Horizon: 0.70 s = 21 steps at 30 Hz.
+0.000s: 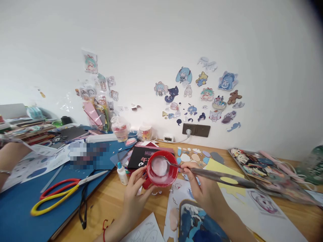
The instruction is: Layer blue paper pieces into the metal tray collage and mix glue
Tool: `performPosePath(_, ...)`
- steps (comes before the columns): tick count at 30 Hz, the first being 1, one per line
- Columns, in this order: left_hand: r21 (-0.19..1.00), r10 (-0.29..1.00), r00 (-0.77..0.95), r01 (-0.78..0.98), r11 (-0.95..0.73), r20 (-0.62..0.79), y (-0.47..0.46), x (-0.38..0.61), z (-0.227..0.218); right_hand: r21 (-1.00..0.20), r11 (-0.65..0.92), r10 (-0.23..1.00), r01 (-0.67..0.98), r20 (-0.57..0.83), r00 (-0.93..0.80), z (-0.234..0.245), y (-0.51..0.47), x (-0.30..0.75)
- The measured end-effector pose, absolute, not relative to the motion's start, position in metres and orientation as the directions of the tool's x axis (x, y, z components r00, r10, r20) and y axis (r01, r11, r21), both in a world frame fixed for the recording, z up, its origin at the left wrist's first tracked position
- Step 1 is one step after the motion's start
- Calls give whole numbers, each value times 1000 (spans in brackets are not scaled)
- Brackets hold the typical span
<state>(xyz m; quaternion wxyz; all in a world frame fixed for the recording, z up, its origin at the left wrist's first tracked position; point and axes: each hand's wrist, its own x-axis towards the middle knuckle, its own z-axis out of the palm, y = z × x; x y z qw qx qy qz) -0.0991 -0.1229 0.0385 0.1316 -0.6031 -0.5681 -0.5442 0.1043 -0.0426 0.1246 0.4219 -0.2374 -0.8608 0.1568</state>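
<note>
My left hand (136,190) is closed round the handle side of a red mug (175,174), which tilts toward me above the wooden desk. Pinched in my right hand (199,186) is a large spoon (227,177) with a long grey handle. Its bowl rests inside the mug's mouth with some whitish stuff in or under it; I cannot tell whether that is liquid or paste. Just left of the mug stands a small white glue bottle (122,174) with a blue cap. Behind the mug lies a black box (136,158) with pink lettering.
Red-and-yellow-handled scissors (67,191) lie on a blue board (32,215) at left, where another person's arm (11,158) reaches in. A painted blue picture (199,225), paper cutouts (195,157) and yellow paper (222,171) cover the desk. Stickers (183,75) dot the wall above a socket (196,130).
</note>
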Motion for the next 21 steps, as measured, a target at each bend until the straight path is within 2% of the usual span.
performPosePath(3,464,534,-238,818,-340,812,-123,-99,38,-386,898,432,212,678,-594,131,-39,110)
performPosePath(6,448,525,-223,822,-352,821,-124,-98,40,-277,955,273,105,688,-672,137,-36,114)
performPosePath(8,433,525,-206,828,-356,826,-124,-98,41,-243,967,222,74,668,-710,139,-34,116)
performPosePath(13,404,544,-148,828,-388,826,-127,-95,43,-368,925,322,100,613,-722,139,-36,117)
performPosePath(21,404,550,-134,819,-407,824,-127,-96,41,-419,901,366,113,592,-718,140,-42,114)
